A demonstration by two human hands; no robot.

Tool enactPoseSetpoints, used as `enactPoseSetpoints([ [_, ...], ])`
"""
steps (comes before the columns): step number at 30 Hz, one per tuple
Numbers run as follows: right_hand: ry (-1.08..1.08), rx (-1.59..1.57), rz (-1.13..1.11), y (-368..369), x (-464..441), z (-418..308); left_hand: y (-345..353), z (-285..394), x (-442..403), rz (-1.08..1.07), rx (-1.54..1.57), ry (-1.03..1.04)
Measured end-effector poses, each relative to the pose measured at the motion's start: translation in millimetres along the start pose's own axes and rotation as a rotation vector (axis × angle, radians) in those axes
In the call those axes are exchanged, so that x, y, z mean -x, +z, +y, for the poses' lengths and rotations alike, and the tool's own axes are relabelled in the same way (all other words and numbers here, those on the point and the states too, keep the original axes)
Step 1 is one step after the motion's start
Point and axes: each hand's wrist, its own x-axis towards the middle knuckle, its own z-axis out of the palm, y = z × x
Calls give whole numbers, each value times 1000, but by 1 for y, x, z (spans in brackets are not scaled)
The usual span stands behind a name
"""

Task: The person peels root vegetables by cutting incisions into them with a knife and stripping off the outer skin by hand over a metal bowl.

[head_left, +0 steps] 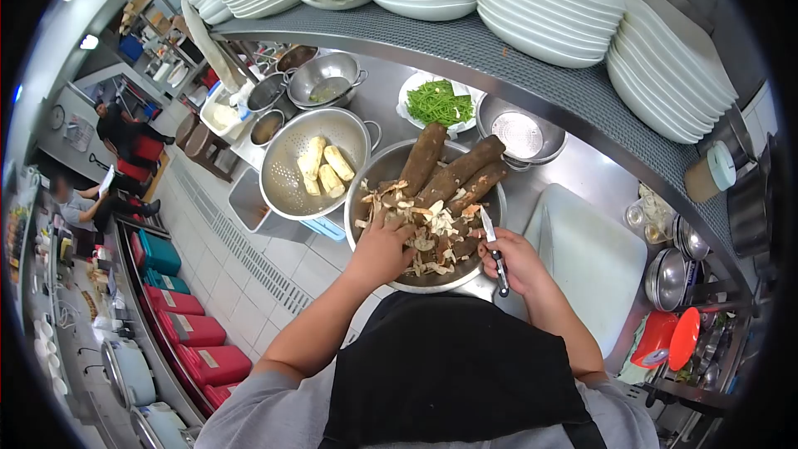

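Observation:
My right hand (pixel 517 262) is closed on a small paring knife (pixel 499 264) with a black handle, its blade pointing up over the rim of a large steel bowl (pixel 352 220). Inside the bowl lie several long, brown-skinned roots (pixel 422 160) and a heap of brown and whitish peelings (pixel 438 223). My left hand (pixel 381 248) rests among the peelings on the left side, fingers apart, with some fingertips hidden. Peeled, pale yellow root pieces (pixel 311 158) sit in a perforated colander (pixel 278 137) beyond the bowl to the left.
A plate of cut green vegetables (pixel 438 103) and a steel strainer (pixel 519 129) stand behind the bowl. To the right lies a white cutting board (pixel 594 270). Stacked white plates (pixel 549 4) fill the overhead shelf (pixel 465 54). Two people sit at the far left.

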Motion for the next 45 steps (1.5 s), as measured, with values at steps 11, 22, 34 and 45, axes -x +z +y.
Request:
enactPoseSetpoints([
  [11, -401, 1050, 368, -69, 33, -20, 40, -29, -135, 169, 494, -408],
  [22, -349, 955, 470, -86, 63, 6, -47, -40, -161, 163, 963, -300],
  [34, -360, 1093, 559, -91, 75, -19, -71, -14, -109, 93, 595, -306],
  [45, -473, 1086, 554, -82, 65, -2, 3, 1, -103, 210, 272, -97],
])
